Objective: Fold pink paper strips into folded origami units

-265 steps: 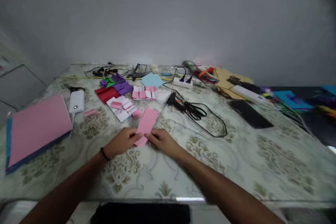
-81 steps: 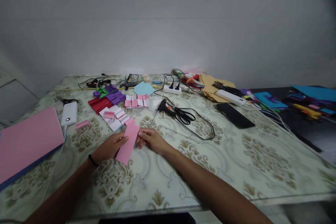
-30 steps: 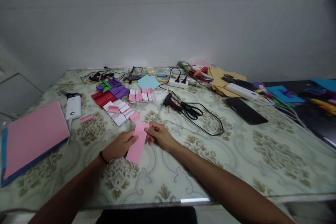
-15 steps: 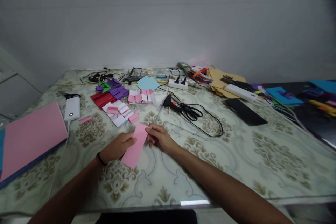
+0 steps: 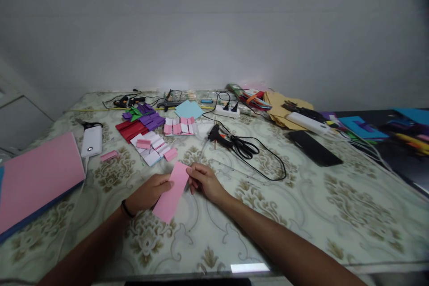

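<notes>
A strip of pink paper (image 5: 171, 196) is held between both hands, slanting above the patterned tabletop. My left hand (image 5: 152, 191) grips its left edge, thumb on top and the other fingers out of sight beneath. At the upper right corner, my right hand (image 5: 203, 182) pinches the paper between thumb and fingers. Just beyond lie folded white and pink paper pieces (image 5: 154, 146), with more folded pink and white pieces (image 5: 180, 126) behind them. A single folded pink piece (image 5: 109, 155) rests off to the left.
A glue gun (image 5: 219, 136) with a coiled black cord lies beyond my right hand, near a clear ruler (image 5: 234, 170). Pink sheets (image 5: 40, 174) and a white power bank (image 5: 91, 140) are at left. A black phone-like slab (image 5: 314, 147) and a power strip (image 5: 228, 111) lie farther back.
The pink strip has tilted slightly, its lower end shifting a little left and nearer to me. Both hands keep their hold. The whole view has moved slightly.
</notes>
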`<state>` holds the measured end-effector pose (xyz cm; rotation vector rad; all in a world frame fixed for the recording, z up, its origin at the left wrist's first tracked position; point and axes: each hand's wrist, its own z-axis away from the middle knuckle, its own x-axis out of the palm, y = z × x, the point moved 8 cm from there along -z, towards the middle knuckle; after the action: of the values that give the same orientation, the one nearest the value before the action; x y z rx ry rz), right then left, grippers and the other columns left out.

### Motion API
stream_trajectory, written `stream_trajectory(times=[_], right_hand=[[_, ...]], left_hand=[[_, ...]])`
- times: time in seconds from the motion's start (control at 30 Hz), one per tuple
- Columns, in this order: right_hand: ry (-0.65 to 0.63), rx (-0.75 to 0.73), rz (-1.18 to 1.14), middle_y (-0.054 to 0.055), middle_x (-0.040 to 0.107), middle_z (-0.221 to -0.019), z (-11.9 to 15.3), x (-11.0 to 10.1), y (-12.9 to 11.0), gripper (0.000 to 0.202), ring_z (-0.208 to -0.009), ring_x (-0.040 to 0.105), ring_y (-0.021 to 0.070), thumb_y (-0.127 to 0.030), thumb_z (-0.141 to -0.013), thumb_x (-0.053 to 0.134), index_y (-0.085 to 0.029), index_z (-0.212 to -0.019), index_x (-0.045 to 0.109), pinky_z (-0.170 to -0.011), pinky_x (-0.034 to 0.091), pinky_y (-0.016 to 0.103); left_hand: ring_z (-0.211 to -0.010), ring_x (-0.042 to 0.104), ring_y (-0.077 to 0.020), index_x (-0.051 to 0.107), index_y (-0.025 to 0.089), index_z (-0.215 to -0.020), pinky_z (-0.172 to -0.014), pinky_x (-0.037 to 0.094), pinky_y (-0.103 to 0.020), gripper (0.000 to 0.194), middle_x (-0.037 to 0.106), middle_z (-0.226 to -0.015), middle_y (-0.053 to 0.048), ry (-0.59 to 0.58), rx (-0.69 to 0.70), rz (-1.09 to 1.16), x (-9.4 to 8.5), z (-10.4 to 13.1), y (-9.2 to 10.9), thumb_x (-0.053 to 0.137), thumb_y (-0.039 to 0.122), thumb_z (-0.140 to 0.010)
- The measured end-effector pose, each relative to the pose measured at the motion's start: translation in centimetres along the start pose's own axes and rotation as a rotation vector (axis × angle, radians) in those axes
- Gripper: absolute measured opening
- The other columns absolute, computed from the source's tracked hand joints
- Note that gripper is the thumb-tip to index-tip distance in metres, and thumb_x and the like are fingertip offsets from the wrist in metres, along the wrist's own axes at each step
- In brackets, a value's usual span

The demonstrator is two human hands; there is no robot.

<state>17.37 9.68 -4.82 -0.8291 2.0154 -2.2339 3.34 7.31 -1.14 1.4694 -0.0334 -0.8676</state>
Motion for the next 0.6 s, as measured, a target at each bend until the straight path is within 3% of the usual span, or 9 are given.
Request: stream_trajectory(times=[0.27,0.47,0.6], right_hand=[[-0.029,-0.043,0.227,-0.006,0.047,-0.049,0.5,0.4,-0.6,0.046,-0.042,0.051,0.0091,-0.052,-0.089,0.066,-0.017,-0.062,0.056,-0.043,0.036,0.021],[-0.093,-0.056,0.443,-0.003,0.054,-0.053,0.8,1.1,-0.6,0.049,-0.049,0.053,0.0094,-0.054,-0.094,0.060,-0.017,-0.064,0.054,-0.049,0.038,0.020],[-0.105,-0.036,0.427,-0.002,0.059,-0.059,0.6,1.1,-0.4,0.048,-0.049,0.054,0.0088,-0.056,-0.093,0.062,-0.017,-0.067,0.053,-0.050,0.040,0.020]], left_hand=[[-0.070,0.046,-0.0143,0.055,0.017,-0.080,-0.065,0.038,-0.026,0.039,0.055,-0.075,0.001,0.049,-0.005,0.029,0.0,-0.3,-0.3,0.042,0.047,-0.101],[-0.070,0.048,-0.0145,0.063,0.016,-0.090,-0.063,0.039,-0.024,0.036,0.060,-0.078,0.000,0.017,-0.031,0.079,0.4,-0.6,-0.7,0.046,0.046,-0.099],[-0.069,0.048,-0.0142,0.064,0.015,-0.092,-0.062,0.039,-0.025,0.037,0.060,-0.077,0.000,0.004,-0.047,0.102,0.4,-0.6,-1.0,0.045,0.046,-0.099]])
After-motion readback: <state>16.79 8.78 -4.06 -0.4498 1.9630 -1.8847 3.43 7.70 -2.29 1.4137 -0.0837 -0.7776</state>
